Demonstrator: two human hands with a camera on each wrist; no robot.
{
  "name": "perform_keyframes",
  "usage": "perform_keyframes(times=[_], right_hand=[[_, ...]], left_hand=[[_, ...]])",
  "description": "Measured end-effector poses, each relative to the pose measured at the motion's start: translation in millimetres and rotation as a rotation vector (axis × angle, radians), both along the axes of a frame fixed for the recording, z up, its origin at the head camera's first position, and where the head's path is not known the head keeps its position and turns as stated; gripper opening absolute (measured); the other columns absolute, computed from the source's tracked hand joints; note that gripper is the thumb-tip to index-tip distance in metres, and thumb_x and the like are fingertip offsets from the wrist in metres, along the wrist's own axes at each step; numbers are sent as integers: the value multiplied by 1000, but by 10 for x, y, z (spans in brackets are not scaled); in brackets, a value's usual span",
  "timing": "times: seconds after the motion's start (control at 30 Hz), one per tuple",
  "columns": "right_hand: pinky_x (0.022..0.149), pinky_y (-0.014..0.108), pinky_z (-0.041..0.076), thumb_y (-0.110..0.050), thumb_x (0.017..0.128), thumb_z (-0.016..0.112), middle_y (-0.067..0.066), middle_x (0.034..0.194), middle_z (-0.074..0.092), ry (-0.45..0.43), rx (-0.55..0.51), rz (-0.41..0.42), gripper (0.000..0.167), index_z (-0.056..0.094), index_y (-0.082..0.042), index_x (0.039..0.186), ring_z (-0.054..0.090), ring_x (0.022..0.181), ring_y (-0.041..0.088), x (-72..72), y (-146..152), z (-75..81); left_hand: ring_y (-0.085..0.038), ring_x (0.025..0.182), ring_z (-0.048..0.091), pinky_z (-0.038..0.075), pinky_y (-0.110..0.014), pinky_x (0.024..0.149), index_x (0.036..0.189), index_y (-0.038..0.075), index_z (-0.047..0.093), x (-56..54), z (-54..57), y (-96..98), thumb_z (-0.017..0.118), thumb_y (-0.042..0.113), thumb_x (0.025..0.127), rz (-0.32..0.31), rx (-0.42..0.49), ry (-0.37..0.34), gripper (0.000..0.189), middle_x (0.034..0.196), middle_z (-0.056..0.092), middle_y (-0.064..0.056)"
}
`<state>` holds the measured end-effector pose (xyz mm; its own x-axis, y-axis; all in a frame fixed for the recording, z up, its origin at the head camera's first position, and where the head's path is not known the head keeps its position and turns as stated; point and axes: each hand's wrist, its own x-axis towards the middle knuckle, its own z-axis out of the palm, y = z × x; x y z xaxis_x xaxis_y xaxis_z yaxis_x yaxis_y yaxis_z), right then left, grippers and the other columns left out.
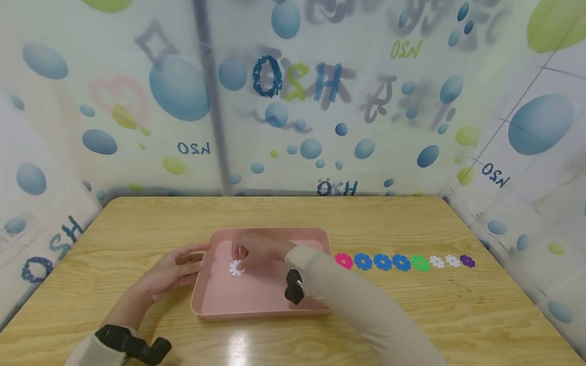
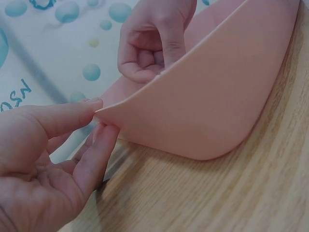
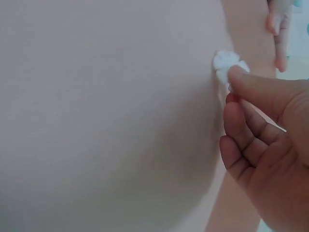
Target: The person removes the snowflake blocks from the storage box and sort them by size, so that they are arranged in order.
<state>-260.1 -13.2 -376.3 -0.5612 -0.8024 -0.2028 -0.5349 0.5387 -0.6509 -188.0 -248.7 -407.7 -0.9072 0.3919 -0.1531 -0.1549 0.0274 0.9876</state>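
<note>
My right hand (image 1: pixel 261 248) reaches over the inside of a pink tray (image 1: pixel 261 300) and pinches a white notched disc (image 3: pixel 225 63), shaped like a flower, between thumb and fingertips. In the head view the same disc lies over the left part of the tray floor. At the tray's left side, my left hand (image 1: pixel 168 273) pinches the rim; the left wrist view shows thumb and fingers (image 2: pixel 99 150) on either side of that edge.
Right of the tray, a row of similar discs runs along the wooden table (image 1: pixel 384 223): a pink disc (image 1: pixel 344 261), three blue discs (image 1: pixel 382 262), a green disc (image 1: pixel 419 263), two white discs (image 1: pixel 437 262) and a purple disc (image 1: pixel 467 261). A printed curtain (image 1: pixel 293 127) hangs behind.
</note>
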Motion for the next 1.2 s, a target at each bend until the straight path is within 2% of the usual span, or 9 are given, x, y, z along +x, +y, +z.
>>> perform_keyframes(times=[0.27, 0.57, 0.67, 0.9, 1.2], right_hand=[[61, 19, 44, -12, 87, 64, 1, 81, 53, -46, -51, -20, 9, 56, -15, 90, 49, 73, 12, -16, 184, 108], [62, 20, 43, -12, 87, 64, 0, 78, 52, 98, -93, -40, 10, 57, -11, 94, 49, 73, 13, -82, 634, 290], [64, 23, 44, -12, 87, 64, 1, 78, 52, 109, -134, -72, 10, 57, -11, 94, 48, 73, 14, -100, 858, 343], [57, 25, 42, -9, 87, 62, 2, 69, 50, 176, -228, -138, 9, 55, -7, 92, 45, 61, 15, -125, 1526, 380], [53, 26, 42, -6, 89, 60, 6, 72, 53, 160, -260, -362, 8, 54, -2, 91, 47, 59, 17, -63, 2501, 303]], left_hand=[[-16, 104, 55, 48, -32, 89, 138, 1, 37, 16, 26, 4, 55, 9, 92, 5, 18, 3, 50, 134, 27, -33], [-17, 106, 55, 47, -33, 90, 140, -4, 29, 16, 11, -4, 56, 11, 92, 6, -6, 3, 57, 134, 26, -32], [-17, 105, 55, 47, -33, 90, 140, -3, 30, 20, 10, -9, 56, 11, 92, 3, -4, 4, 56, 133, 28, -32], [-18, 105, 55, 47, -33, 90, 139, -3, 31, 24, 12, 4, 56, 10, 92, 4, -3, 7, 55, 132, 31, -30], [-17, 105, 55, 47, -34, 90, 140, -3, 31, 20, 13, -1, 56, 12, 92, 6, -10, -4, 55, 134, 28, -31]])
